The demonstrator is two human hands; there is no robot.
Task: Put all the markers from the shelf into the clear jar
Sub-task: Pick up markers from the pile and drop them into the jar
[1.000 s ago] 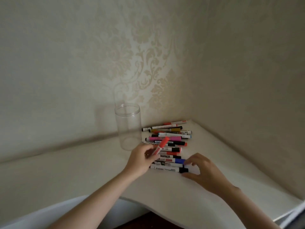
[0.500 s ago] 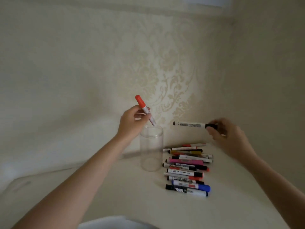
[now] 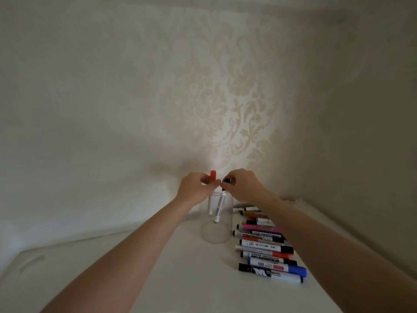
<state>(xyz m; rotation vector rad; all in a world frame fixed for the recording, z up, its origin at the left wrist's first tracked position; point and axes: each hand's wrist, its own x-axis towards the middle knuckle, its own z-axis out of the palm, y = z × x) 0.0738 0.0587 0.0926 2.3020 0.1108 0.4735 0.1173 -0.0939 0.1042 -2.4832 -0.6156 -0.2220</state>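
Observation:
A clear jar [image 3: 216, 231] stands upright on the white shelf [image 3: 180, 279]. My left hand [image 3: 195, 188] pinches a red-capped marker [image 3: 212, 176] upright above the jar's mouth, its white barrel reaching down inside. My right hand [image 3: 244, 185] holds a black-capped marker [image 3: 218, 210] the same way beside it, with the tip hanging partway down the jar. Both hands almost touch over the rim. A row of several markers [image 3: 266, 245] lies on the shelf just right of the jar.
Patterned wallpaper covers the back wall [image 3: 225, 109] and a plain side wall [image 3: 372, 132] closes the corner on the right. The shelf's front edge curves at the lower left.
Both hands came together over the jar. The red-capped marker turned upright and went down into the jar; the black-capped marker swung from level to upright and went in too.

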